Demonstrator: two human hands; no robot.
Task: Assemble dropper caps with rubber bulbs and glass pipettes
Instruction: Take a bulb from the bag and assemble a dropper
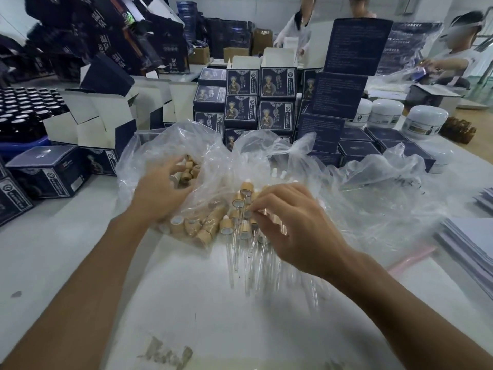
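A clear plastic bag (165,145) lies open on the white table and holds several tan bamboo caps (190,170). My left hand (160,192) reaches into it, fingers spread over the caps, holding nothing I can see. More caps (202,228) lie under the plastic near its front edge. A pile of assembled droppers (244,209) with glass pipettes (234,257) pointing toward me lies in the middle. My right hand (296,225) rests on this pile, its fingertips pinched on a thin glass pipette. White rubber bulbs (278,173) lie just beyond.
Dark blue printed boxes (277,82) are stacked behind the bags; open cartons (101,116) and a tray of dark bottles (24,108) stand left. White jars (424,120) sit at right, paper stacks (469,244) at the right edge. People work at the far table.
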